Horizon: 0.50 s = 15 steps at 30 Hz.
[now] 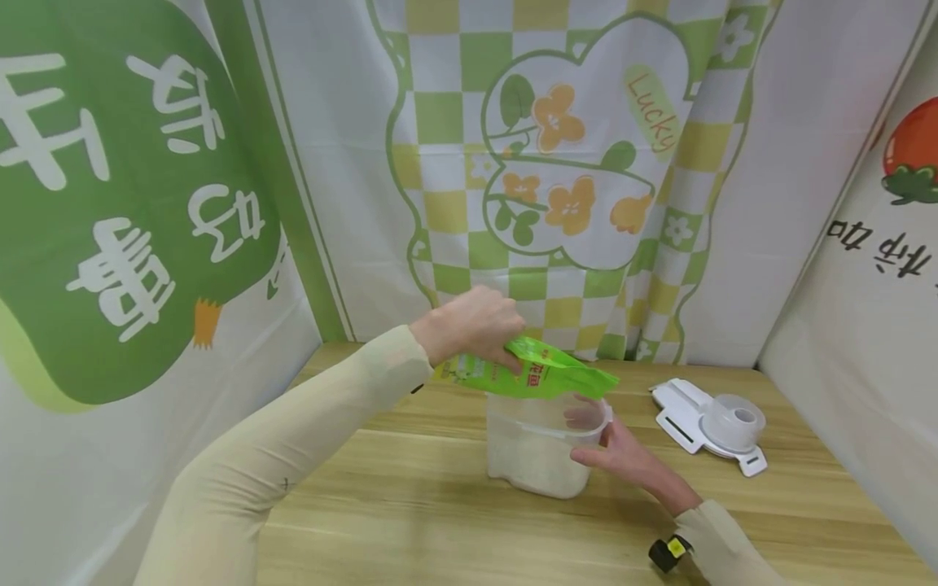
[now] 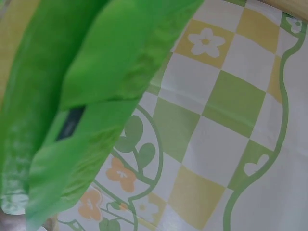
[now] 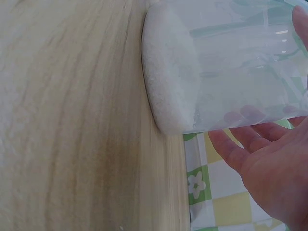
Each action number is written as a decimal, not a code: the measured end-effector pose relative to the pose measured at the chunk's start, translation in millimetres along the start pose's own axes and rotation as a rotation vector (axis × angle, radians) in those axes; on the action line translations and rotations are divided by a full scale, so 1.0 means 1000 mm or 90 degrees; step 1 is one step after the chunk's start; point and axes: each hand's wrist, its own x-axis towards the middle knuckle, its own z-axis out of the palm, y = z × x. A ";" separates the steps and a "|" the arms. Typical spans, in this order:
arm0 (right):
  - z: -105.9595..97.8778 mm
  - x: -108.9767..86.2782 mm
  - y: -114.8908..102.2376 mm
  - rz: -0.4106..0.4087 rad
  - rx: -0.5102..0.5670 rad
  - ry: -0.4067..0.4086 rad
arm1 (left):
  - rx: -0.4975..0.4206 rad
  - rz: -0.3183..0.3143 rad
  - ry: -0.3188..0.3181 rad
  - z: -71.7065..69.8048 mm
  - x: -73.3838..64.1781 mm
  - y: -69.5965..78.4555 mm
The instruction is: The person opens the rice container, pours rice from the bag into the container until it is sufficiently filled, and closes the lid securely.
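Note:
My left hand (image 1: 476, 325) grips a bright green plastic bag (image 1: 542, 370) with red printing, tilted over the mouth of a clear plastic container (image 1: 538, 448). In the left wrist view the bag (image 2: 101, 86) fills the left side, its folds close to the camera. White grains that look like rice (image 3: 168, 72) lie in the bottom of the container, which stands upright on the table. My right hand (image 1: 623, 456) holds the container's right side, thumb in front and fingers behind. The right wrist view shows those fingers (image 3: 250, 137) against the clear wall.
A white lid (image 1: 689, 415) with a clear round cup (image 1: 735, 422) on it lies on the wooden table (image 1: 396, 505) at the right. A printed checked cloth (image 1: 542, 277) hangs behind the table, and printed white sheets flank it on both sides.

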 end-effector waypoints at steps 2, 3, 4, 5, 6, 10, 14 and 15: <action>0.000 0.000 0.000 0.000 -0.001 0.001 | 0.001 0.003 0.003 0.000 0.001 0.000; 0.000 0.000 0.000 0.000 -0.001 0.001 | 0.001 0.005 0.005 0.000 0.001 0.000; 0.000 0.000 0.000 0.000 0.000 0.001 | 0.001 0.006 0.006 0.000 0.001 0.001; 0.000 0.000 0.000 0.001 0.000 0.002 | 0.000 0.009 0.007 0.000 0.001 0.001; 0.000 0.000 0.000 0.002 -0.001 0.001 | 0.002 0.010 0.008 0.001 0.001 0.001; 0.000 -0.001 0.000 0.005 0.000 0.000 | 0.006 0.012 0.012 0.001 0.002 0.001; 0.000 0.000 0.000 0.001 -0.001 -0.003 | 0.015 0.012 0.016 0.002 0.003 0.001; 0.000 0.000 0.000 -0.001 -0.004 -0.003 | 0.018 0.011 0.018 0.002 0.003 0.001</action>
